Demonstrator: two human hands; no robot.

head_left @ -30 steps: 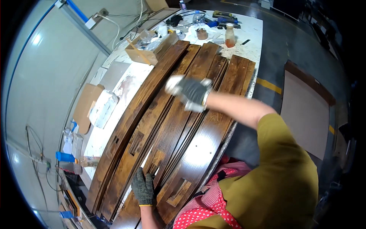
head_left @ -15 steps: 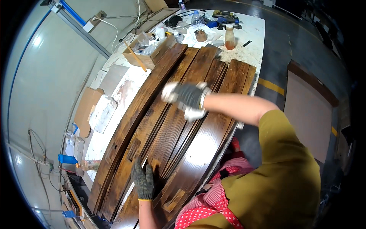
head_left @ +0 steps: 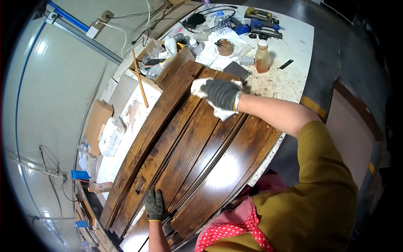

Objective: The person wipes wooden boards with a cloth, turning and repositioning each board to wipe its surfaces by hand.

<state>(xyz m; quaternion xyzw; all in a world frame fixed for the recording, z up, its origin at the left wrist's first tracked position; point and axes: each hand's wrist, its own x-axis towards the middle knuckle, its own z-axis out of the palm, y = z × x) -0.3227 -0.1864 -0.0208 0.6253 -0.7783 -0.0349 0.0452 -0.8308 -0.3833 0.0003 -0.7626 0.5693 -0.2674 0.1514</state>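
Several dark brown stained boards (head_left: 191,134) lie side by side, running from near left to far right. My right hand (head_left: 222,93), in a dark grey glove, is closed on a white cloth (head_left: 220,113) and presses it onto the boards near their far ends. White material shows on both sides of the fingers. In a dark speckled glove, my left hand (head_left: 154,204) rests at the near part of the boards with its fingers stretched forward and nothing visible in them. Close by, a small rectangular notch (head_left: 140,184) shows in one board.
A cardboard box (head_left: 174,67) of bagged items stands beyond the boards, with a thin wooden stick (head_left: 140,80) leaning on it. A bottle of reddish-brown liquid (head_left: 262,59), a cup (head_left: 224,47) and blue-and-black tools (head_left: 264,27) stand on the white table (head_left: 296,46). A white wrapped bundle (head_left: 111,136) lies left.
My right hand has moved the cloth farther along the boards toward their far ends. The right-hand boards' ends now sit nearer me, farther from the bottle. The view has shifted slightly.
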